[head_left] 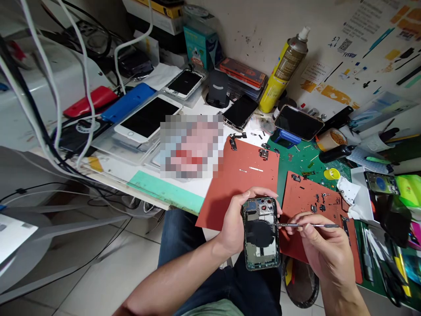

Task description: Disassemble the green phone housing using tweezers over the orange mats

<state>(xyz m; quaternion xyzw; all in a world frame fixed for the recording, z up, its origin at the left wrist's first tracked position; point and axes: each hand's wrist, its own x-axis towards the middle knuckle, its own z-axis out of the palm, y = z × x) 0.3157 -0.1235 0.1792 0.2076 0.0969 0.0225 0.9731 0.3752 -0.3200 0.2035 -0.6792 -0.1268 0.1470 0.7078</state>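
Observation:
My left hand (234, 221) is wrapped round an opened phone (262, 254), its thumb along the left edge and fingers behind the top. The phone's inside faces up, with a round black pad in the middle and camera openings at the top. My right hand (324, 241) pinches a thin metal tool (315, 225), held level. The tool's tip meets the phone's right side, beside the black pad. Two red mats, one on the left (243, 175) and one on the right (296, 197), lie beyond and beside the phone, with small parts on them.
A white phone (148, 116), a propped phone (299, 123) and a spray can (284, 70) stand or lie at the back. Scissors (390, 278) and pens are at the right. Cables (83, 66) hang on the left. A blurred patch covers part of the table.

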